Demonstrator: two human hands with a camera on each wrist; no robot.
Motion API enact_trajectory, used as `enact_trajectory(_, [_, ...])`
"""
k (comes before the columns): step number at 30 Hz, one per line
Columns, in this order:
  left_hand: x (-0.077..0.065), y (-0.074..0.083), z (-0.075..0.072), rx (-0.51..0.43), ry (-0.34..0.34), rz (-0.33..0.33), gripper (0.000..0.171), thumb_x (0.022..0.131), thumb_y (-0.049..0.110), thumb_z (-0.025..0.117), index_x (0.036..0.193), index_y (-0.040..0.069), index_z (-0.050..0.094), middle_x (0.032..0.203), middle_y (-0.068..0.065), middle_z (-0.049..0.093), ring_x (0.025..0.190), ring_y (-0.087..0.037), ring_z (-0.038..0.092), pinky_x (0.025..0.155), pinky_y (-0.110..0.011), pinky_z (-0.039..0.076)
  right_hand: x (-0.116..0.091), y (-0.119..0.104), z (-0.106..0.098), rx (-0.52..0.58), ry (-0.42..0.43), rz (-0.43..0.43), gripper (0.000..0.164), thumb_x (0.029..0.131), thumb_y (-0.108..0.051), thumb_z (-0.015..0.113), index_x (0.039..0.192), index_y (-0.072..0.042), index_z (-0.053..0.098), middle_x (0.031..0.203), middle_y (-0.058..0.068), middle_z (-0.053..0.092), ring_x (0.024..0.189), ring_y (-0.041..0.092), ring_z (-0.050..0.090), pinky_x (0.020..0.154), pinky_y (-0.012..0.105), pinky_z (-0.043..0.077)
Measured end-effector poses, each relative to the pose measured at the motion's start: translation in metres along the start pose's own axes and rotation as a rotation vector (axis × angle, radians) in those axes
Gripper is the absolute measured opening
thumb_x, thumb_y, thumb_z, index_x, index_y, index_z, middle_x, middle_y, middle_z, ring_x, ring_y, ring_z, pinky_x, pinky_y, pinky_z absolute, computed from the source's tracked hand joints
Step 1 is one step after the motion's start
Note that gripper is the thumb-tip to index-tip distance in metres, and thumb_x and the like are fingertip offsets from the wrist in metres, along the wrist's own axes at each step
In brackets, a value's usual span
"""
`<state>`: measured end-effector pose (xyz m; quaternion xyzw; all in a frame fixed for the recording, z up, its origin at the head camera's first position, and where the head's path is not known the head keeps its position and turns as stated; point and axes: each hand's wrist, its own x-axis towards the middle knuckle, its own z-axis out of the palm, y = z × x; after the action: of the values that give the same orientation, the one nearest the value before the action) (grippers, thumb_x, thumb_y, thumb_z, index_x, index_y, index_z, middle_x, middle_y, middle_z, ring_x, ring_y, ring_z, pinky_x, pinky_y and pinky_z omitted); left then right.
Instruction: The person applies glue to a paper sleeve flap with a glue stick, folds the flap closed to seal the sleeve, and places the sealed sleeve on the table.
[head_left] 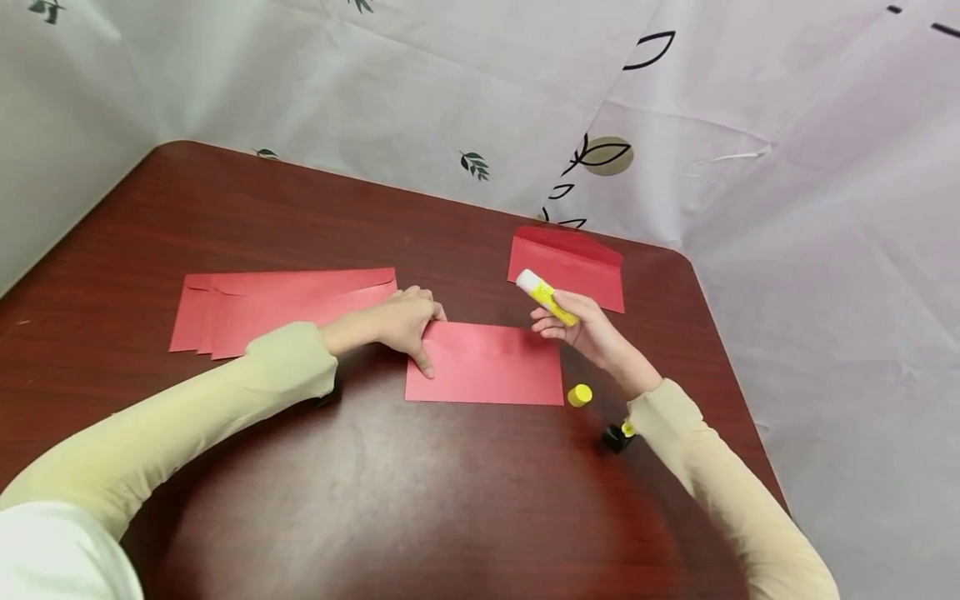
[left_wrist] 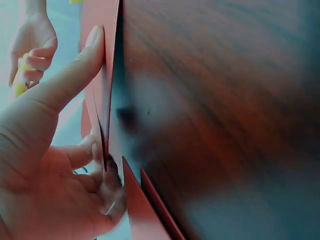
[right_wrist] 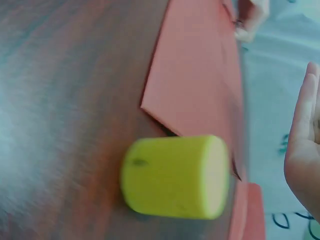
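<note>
My left hand grips a red envelope by its left end, thumb lying over the upper face and the other fingers round the edge. The envelope lies flat side up in front of me, long side left to right. Above its right end, my right hand holds a yellow glue stick with a white end pointing up and left. A yellow cap sits on the table just off the envelope's right corner, large in the right wrist view.
Several red envelopes lie overlapped to the left, partly behind my left hand. Another envelope, its flap raised, lies at the back right. A small black and yellow object is by my right sleeve. The brown table meets patterned curtains behind.
</note>
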<state>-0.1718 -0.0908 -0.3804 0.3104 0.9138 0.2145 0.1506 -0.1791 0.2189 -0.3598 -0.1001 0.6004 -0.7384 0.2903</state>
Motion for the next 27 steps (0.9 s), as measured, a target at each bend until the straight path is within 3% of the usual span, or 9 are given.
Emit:
enact_trajectory(5, [-0.008,-0.01,-0.004,-0.289,0.055,0.017,0.056,0.064,0.031,0.089,0.109,0.01,0.063,0.101,-0.007,0.065,0.093,-0.022,0.056,0.082,-0.033,0.046,-0.011,-0.01,-0.008,0.062,-0.035,-0.099,0.026,0.104,-0.022,0.038,0.113,-0.009,0.058,0.093,0.004,0.073,0.081,0.013,0.072,0.076,0.023,0.057])
enact_trajectory(8, [-0.019,-0.017,-0.008,-0.481,0.086,-0.034,0.052,0.071,0.024,0.086,0.115,0.01,0.061,0.097,-0.002,0.067,0.076,-0.016,0.059,0.075,-0.03,0.048,-0.019,-0.011,-0.011,0.106,-0.027,-0.103,0.027,0.105,-0.023,0.035,0.115,-0.008,0.055,0.094,0.003,0.072,0.081,0.013,0.071,0.075,0.023,0.057])
enact_trajectory(12, [-0.038,-0.026,-0.016,-0.663,0.158,-0.108,0.052,0.077,0.02,0.081,0.122,0.006,0.058,0.067,0.004,0.06,0.051,-0.01,0.048,0.06,-0.028,0.049,-0.029,-0.007,-0.013,0.157,-0.002,-0.072,0.027,0.105,-0.025,0.033,0.116,-0.009,0.052,0.095,0.002,0.071,0.081,0.014,0.069,0.075,0.022,0.057])
enact_trajectory(14, [-0.047,-0.03,-0.022,-0.757,0.207,-0.147,0.053,0.08,0.017,0.079,0.125,0.004,0.055,0.061,0.007,0.059,0.048,-0.008,0.051,0.058,-0.027,0.051,-0.034,-0.004,-0.014,0.166,0.007,-0.065,0.026,0.105,-0.025,0.032,0.115,-0.01,0.051,0.095,0.002,0.07,0.081,0.014,0.069,0.075,0.022,0.056])
enact_trajectory(16, [-0.058,-0.033,-0.031,-0.831,0.269,-0.191,0.053,0.083,0.014,0.075,0.129,0.003,0.052,0.067,0.008,0.065,0.056,-0.006,0.062,0.062,-0.027,0.055,-0.038,-0.001,-0.014,0.171,0.015,-0.065,0.026,0.105,-0.025,0.031,0.114,-0.01,0.05,0.095,0.001,0.07,0.08,0.013,0.069,0.075,0.021,0.056])
enact_trajectory(18, [-0.068,-0.037,-0.041,-0.847,0.34,-0.247,0.054,0.085,0.014,0.073,0.133,0.004,0.049,0.081,0.005,0.072,0.067,-0.006,0.067,0.064,-0.025,0.055,-0.042,0.0,-0.015,0.196,0.019,-0.071,0.026,0.105,-0.026,0.031,0.113,-0.01,0.05,0.094,0.002,0.07,0.08,0.014,0.069,0.075,0.021,0.056])
enact_trajectory(22, [-0.091,-0.052,-0.059,-0.761,0.445,-0.393,0.064,0.089,0.026,0.069,0.142,0.006,0.04,0.101,-0.005,0.07,0.071,0.001,0.065,0.067,-0.019,0.052,-0.046,0.003,-0.014,0.277,0.006,-0.084,0.025,0.105,-0.026,0.032,0.113,-0.009,0.049,0.095,0.004,0.07,0.081,0.015,0.069,0.075,0.021,0.056])
enact_trajectory(25, [-0.11,-0.069,-0.065,-0.679,0.472,-0.482,0.077,0.09,0.037,0.066,0.147,0.003,0.028,0.115,-0.018,0.065,0.071,0.008,0.06,0.066,-0.014,0.048,-0.049,0.005,-0.013,0.295,-0.017,-0.095,0.026,0.105,-0.025,0.031,0.114,-0.009,0.049,0.095,0.005,0.069,0.082,0.015,0.069,0.075,0.021,0.056])
enact_trajectory(27, [-0.121,-0.08,-0.065,-0.657,0.48,-0.52,0.083,0.09,0.039,0.064,0.149,0.0,0.022,0.113,-0.018,0.065,0.069,0.009,0.058,0.065,-0.013,0.047,-0.052,0.007,-0.013,0.299,-0.039,-0.099,0.027,0.105,-0.025,0.029,0.113,-0.009,0.05,0.096,0.004,0.069,0.082,0.015,0.069,0.076,0.021,0.056])
